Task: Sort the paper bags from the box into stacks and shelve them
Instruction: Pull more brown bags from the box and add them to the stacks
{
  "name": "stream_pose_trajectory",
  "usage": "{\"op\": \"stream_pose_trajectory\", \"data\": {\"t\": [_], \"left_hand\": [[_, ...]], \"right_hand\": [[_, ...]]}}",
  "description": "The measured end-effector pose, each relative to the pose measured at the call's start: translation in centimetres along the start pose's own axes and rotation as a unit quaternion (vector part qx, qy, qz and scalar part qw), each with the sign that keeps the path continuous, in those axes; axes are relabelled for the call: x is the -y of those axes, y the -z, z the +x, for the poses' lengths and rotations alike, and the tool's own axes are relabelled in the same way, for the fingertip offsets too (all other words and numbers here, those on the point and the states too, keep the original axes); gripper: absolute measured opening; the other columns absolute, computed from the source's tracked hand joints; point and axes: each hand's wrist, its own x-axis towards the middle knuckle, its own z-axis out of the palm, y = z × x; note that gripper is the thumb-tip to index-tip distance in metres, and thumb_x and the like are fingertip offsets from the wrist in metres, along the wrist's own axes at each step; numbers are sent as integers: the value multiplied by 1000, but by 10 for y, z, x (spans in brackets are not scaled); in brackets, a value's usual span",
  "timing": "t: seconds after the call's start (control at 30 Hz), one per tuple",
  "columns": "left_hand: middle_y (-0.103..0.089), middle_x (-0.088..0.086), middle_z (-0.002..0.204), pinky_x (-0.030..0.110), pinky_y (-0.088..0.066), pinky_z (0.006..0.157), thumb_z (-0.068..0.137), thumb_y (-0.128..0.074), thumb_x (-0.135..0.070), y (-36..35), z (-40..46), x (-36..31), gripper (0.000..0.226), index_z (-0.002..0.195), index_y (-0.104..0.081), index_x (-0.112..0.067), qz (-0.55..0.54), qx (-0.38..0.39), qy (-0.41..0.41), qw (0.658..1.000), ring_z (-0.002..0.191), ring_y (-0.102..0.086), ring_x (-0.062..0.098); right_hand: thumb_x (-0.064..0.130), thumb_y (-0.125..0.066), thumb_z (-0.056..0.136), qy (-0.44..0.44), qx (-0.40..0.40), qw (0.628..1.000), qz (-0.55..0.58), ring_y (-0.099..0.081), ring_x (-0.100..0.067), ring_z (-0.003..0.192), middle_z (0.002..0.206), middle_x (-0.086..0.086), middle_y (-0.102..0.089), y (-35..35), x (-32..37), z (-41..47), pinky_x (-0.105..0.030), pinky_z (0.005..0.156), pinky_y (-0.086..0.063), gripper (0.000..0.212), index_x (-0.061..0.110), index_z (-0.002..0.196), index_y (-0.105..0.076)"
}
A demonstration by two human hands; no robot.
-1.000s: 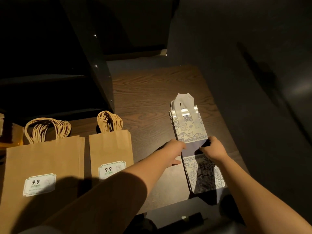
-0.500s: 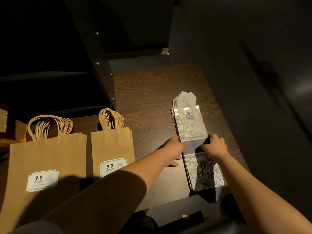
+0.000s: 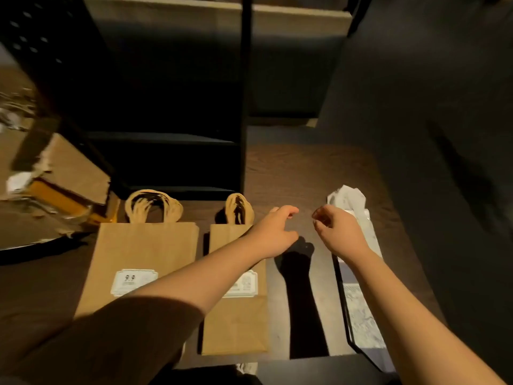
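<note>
both hands, left hand (image 3: 273,233) and right hand (image 3: 340,234), hover loosely curled, holding nothing; a careless sweep left could knock the small kraft stack (image 3: 236,315) crooked

White label (image 3: 134,282) on large kraft bag (image 3: 138,262): "9.9" readable, smaller print below blurred; label (image 3: 244,284) on small kraft bag (image 3: 236,323): illegible, arm covers part

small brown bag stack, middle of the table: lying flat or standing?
Lying flat. The small brown bags rest face up on the table, label upward, twisted handles spread on the surface behind them.
</note>
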Motion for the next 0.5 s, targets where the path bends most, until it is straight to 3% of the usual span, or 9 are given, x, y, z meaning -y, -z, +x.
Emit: {"op": "stream_pose_trajectory", "data": {"t": [0.23, 0.43, 0.5], "left_hand": [[-62, -13, 91, 12, -42, 64, 93, -55, -21, 114, -66, 35, 26, 117, -63, -26, 11, -114, -32, 993, 79, -58, -1], [-66, -11, 81, 18, -51, 65, 93, -60, -24, 229, -140, 88, 12, 100, -68, -30, 14, -180, -59, 982, 73, -62, 0], [-65, -12, 79, 15, -46, 61, 92, -62, -25, 262, -159, 101, 7, 92, -68, -29, 28, -203, -60, 977, 71, -59, -1]], "right_hand": [[17, -59, 92, 123, 34, 991, 28, -61, -7, 80, 86, 8, -64, -22, 129, 2, -25, 72, -51, 8, 23, 95, -63], [18, -61, 92, 235, 38, 971, 21, -60, -8, 82, 86, 9, -62, -73, 266, -5, -25, 74, -50, 8, 24, 95, -63], [21, -62, 91, 262, 31, 964, 22, -59, -8, 79, 84, 8, -62, -89, 307, -8, -27, 73, -50, 5, 25, 93, -62]]}}
